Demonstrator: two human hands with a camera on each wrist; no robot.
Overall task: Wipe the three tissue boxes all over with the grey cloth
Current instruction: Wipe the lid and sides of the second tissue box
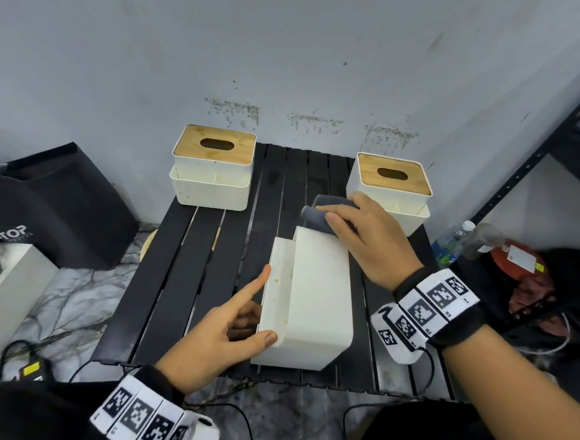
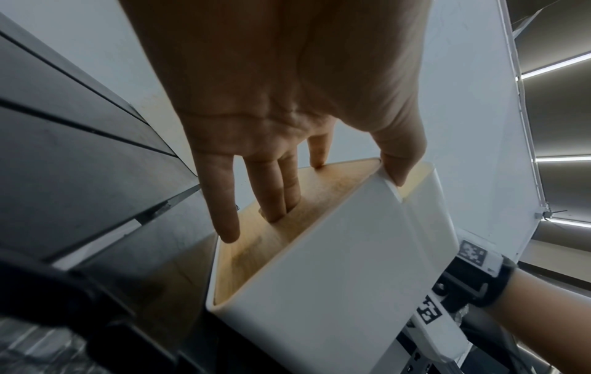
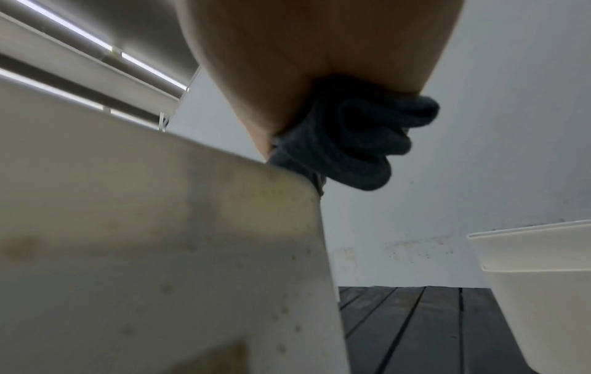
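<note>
A white tissue box (image 1: 314, 290) lies on its side in the middle of the black slatted table (image 1: 181, 281), its wooden lid (image 2: 288, 222) facing left. My left hand (image 1: 251, 306) grips its near end: the thumb (image 2: 400, 162) hooks over the top edge and two fingers (image 2: 275, 192) dip into the lid's slot. My right hand (image 1: 359, 235) holds the bunched grey cloth (image 1: 314, 214) (image 3: 351, 141) against the box's far top edge (image 3: 288, 182). Two more white boxes with wooden lids stand upright at the back left (image 1: 213, 166) and back right (image 1: 392, 189).
The table's back edge meets a stained wall. Black bags (image 1: 59, 203) and a white case (image 1: 2, 296) sit on the floor to the left. To the right are plastic bottles (image 1: 451, 245) and a black metal shelf (image 1: 544, 141). Cables run across the floor near me.
</note>
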